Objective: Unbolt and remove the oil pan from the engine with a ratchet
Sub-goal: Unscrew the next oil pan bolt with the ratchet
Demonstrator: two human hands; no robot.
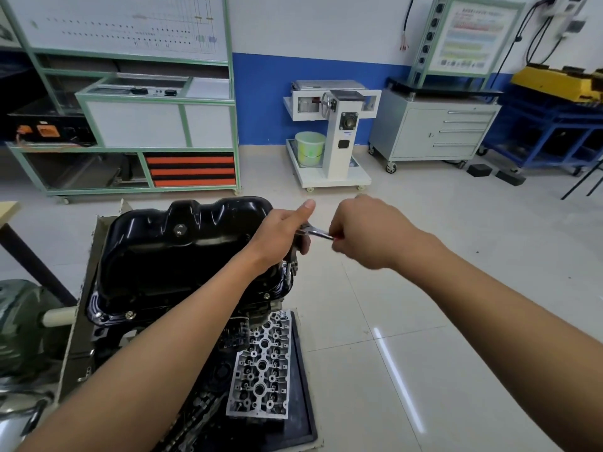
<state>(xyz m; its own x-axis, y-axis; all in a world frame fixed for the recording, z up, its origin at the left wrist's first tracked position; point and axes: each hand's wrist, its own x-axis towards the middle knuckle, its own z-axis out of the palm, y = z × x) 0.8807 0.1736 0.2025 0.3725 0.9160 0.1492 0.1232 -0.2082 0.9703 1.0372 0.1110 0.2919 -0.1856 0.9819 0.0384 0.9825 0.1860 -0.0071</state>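
Note:
A glossy black oil pan (182, 252) sits upside-up on the engine (235, 324), with bolts along its flange. My left hand (280, 236) grips the head of a chrome ratchet (315, 232) at the pan's right edge, thumb raised. Below it an extension and socket (287, 272) run down onto a flange bolt. My right hand (368, 233) is curled round the ratchet's handle, to the right of the pan. A drain plug (179, 229) shows on the pan's face.
An aluminium cylinder head (262, 367) lies on a dark tray (301, 402) below the engine. A green motor housing (23, 324) is at the left. A white machine stand (336, 135) with a green bucket, a grey drawer cabinet (434, 132) and green-framed benches (130, 125) line the far wall.

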